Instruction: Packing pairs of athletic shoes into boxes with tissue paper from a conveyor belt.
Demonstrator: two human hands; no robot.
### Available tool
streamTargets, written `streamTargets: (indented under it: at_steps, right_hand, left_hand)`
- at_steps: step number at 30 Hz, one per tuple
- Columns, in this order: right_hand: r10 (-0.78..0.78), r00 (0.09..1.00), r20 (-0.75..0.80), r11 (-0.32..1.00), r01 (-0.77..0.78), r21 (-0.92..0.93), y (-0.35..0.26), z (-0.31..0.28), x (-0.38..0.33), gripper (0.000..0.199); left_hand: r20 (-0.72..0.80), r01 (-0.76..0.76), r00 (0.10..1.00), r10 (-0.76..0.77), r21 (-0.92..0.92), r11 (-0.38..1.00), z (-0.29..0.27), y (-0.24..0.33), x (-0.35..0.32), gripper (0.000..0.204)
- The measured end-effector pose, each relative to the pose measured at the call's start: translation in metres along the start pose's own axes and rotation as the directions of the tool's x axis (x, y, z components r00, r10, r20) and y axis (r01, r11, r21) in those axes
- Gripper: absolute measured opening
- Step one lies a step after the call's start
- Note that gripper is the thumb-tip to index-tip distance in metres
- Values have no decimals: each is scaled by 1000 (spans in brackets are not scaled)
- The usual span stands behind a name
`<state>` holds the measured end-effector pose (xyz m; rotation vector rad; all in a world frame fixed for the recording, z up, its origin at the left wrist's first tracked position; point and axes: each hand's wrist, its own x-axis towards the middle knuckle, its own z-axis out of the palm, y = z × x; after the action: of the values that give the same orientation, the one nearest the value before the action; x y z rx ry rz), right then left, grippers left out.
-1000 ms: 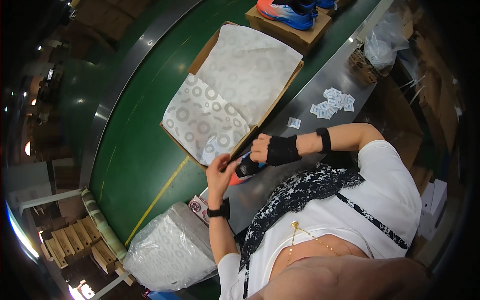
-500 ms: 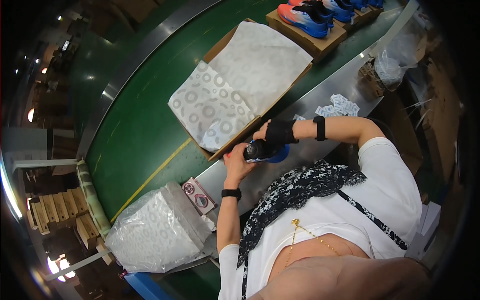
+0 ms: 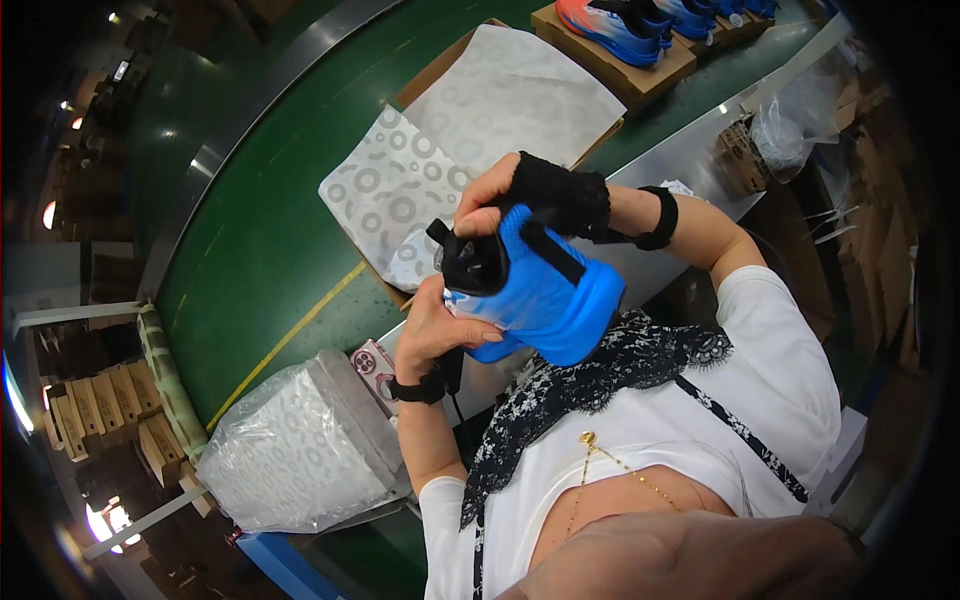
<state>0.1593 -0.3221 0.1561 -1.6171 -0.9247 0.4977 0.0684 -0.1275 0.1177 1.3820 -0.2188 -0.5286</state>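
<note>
A blue sports shoe [image 3: 545,310] with a black collar is held up in front of my chest, above the metal edge of the bench. My left hand [image 3: 438,325] wraps round its side, with the thumb lying across the blue upper. At the black shoe opening, my right hand [image 3: 487,200] grips the collar; a black wrist sleeve covers part of that hand. Just beyond both hands lies an open cardboard box [image 3: 415,85] lined with white patterned tissue paper [image 3: 395,185]. One tissue sheet hangs over the box's near left side.
Several blue and orange shoes [image 3: 610,30] stand on cardboard boxes at the far right. A plastic-wrapped stack of patterned paper [image 3: 300,450] sits at the near left, beside a pink phone [image 3: 373,368]. Small white packets [image 3: 678,187] show partly behind my right forearm. Clear plastic bags [image 3: 785,130] lie farther right.
The shoe has come up from low beside the box, nearer to my chest, and now shows its blue sole and upper. Both hands have risen with it.
</note>
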Motion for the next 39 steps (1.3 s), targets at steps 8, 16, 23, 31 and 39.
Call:
streamTargets:
  at_steps: [8,16,23,31,39]
  right_hand:
    - [253,920,-300,917,-128,378,61,5,7,22]
    - [665,730,161,634,-665,394,126,21,-65,33]
    - [785,602,-147,403,-315,860,174,32,-50,39]
    - [-5,765,-644,800,-383,-461,164,51,-11,63]
    - [-114,950,-291,333,-240,-912,194,79,-3,50]
  left_hand:
    - [-227,25,973,-28,-15,1000,-24,-24,14,33]
    - [-520,-57,814,-260,-517,854,-104,-90,108,53]
    - [-225,437,776,-589,-481,760,-103,-115,126,58]
    - [-913,-22,404,54,49,999,-121,-100,27,47]
    - [-805,101,580,126,225,969,-124,-147,24,43]
